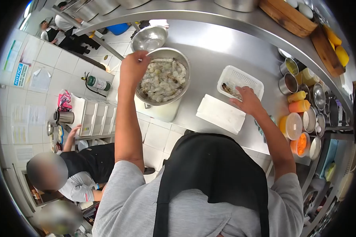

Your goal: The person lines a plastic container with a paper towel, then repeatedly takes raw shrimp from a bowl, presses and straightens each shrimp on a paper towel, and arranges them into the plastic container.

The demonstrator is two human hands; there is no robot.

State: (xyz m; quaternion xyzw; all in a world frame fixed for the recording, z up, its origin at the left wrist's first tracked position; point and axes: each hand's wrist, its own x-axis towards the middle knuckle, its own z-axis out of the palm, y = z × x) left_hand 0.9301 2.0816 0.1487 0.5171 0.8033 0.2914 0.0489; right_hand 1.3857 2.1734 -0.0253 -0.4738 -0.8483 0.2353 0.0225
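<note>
My left hand is closed at the near-left rim of a metal colander, its fingers curled over the edge. Peeled-looking, greyish shrimp fill much of that colander. On the right, my right hand reaches over a white perforated plastic basket with its fingers apart. A few darker shrimp lie in the basket just beside my fingertips. Closer to me, a white rectangular container or lid rests on the steel table. No grip on a shrimp shows in my right hand.
An empty metal bowl stands behind the colander. A steel shelf crosses above the table. Sauce bottles and lidded tubs crowd the right side. A co-worker in a black apron is at lower left.
</note>
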